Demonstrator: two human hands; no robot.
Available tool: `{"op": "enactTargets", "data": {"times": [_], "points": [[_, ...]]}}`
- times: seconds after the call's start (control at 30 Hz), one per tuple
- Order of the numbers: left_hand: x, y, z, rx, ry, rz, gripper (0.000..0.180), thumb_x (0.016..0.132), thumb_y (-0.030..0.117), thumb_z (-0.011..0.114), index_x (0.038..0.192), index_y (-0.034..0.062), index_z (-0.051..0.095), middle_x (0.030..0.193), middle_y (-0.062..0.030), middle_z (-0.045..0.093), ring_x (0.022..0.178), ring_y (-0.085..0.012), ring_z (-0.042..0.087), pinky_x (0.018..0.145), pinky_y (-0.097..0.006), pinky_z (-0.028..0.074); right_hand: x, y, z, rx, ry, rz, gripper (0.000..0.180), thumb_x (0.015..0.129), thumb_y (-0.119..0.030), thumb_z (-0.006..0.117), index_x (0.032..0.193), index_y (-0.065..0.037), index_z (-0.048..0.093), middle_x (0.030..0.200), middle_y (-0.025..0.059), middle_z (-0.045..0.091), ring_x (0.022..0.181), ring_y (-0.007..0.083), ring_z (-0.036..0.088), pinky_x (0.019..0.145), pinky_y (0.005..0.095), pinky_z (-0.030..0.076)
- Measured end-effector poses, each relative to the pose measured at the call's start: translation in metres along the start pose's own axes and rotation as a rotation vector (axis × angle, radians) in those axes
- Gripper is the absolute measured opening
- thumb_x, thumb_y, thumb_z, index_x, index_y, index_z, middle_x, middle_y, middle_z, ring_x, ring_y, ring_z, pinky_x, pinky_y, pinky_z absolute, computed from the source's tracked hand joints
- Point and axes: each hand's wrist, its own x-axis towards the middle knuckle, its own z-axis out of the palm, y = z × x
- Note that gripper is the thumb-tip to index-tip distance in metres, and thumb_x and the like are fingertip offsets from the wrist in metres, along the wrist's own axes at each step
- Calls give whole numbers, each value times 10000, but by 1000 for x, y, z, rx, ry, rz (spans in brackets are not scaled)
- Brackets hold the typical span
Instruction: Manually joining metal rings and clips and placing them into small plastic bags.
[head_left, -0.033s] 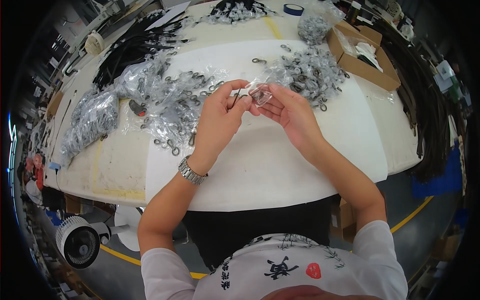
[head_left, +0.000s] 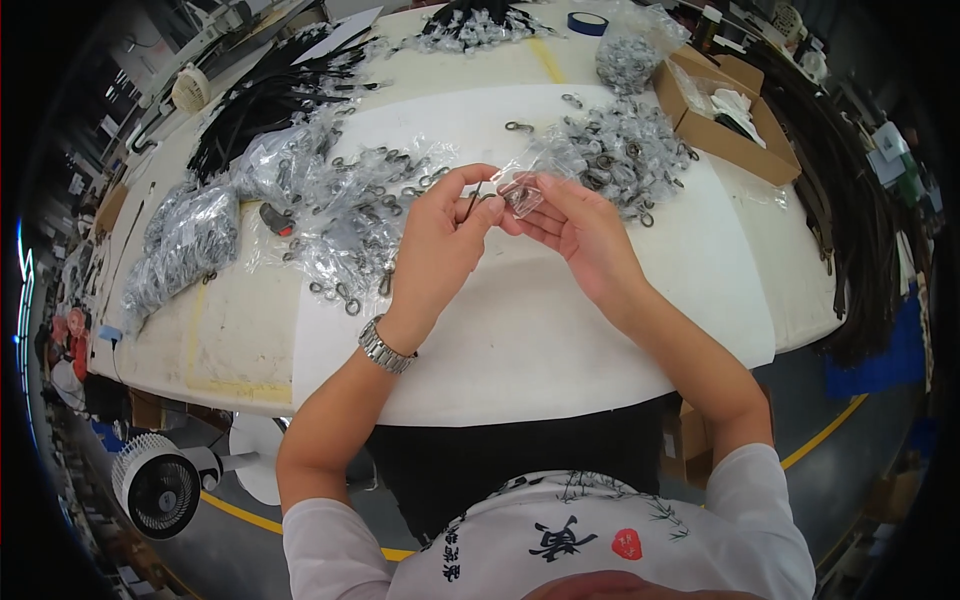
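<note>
Above the white sheet, my two hands meet with their fingertips close together. Between thumb and index finger, my left hand pinches a thin dark metal piece; it looks like part of a hook, but most of it is hidden. My right hand has its thumb and fingers closed on a small clear plastic bag, which reaches over to the left fingertips. Just beyond the right hand lies a pile of bagged metal snap hooks. Another spread of bagged hooks lies left of the left hand.
Stuffed clear bags and black straps lie to the left. At far right are an open cardboard box and long dark straps. Blue tape sits at the back. A fan stands below the table's left edge.
Very little differs: the clear bag is tilted slightly differently between my fingers, and my hands have shifted by a hair.
</note>
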Motion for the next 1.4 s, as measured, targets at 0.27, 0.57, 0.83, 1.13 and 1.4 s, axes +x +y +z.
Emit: {"op": "enactTargets", "data": {"times": [0.27,0.57,0.83,1.13,1.4], "points": [[0,-9,8,-16,30,30,387,1035,147,622,1387,-2,558,765,-35,697,511,-16,444,459,-197,343,-3,6,12,40,-89,37,299,1060,-297,620,1184,-38,706,1105,36,743,1027,108,680,1031,313,512],[15,-1,-26,-218,-58,-16,276,1044,211,643,1194,-12,707,749,11,633,531,1,404,460,-182,263,-5,-8,18,-134,-117,-32,373,1041,-251,657,1317,-11,585,1014,88,746,980,142,707,936,313,553],[14,-5,-26,-279,-178,-111,150,994,164,704,1036,19,703,729,33,609,556,-11,432,478,-198,292,0,-8,7,-196,-250,68,331,1045,-236,653,1263,5,589,968,97,741,844,126,685,824,284,573],[6,-1,-8,31,17,12,125,943,94,637,1037,13,650,730,-5,646,616,-38,555,573,-226,420,-15,-6,22,-900,-132,-274,238,1021,-227,660,984,2,716,797,50,715,665,110,624,639,274,516],[14,-2,-26,-330,66,-70,117,1016,126,615,1074,38,666,702,40,557,544,-10,415,478,-189,271,-9,-13,17,-721,-137,-189,208,989,-182,659,961,4,749,739,9,663,632,83,580,579,254,469]]}}
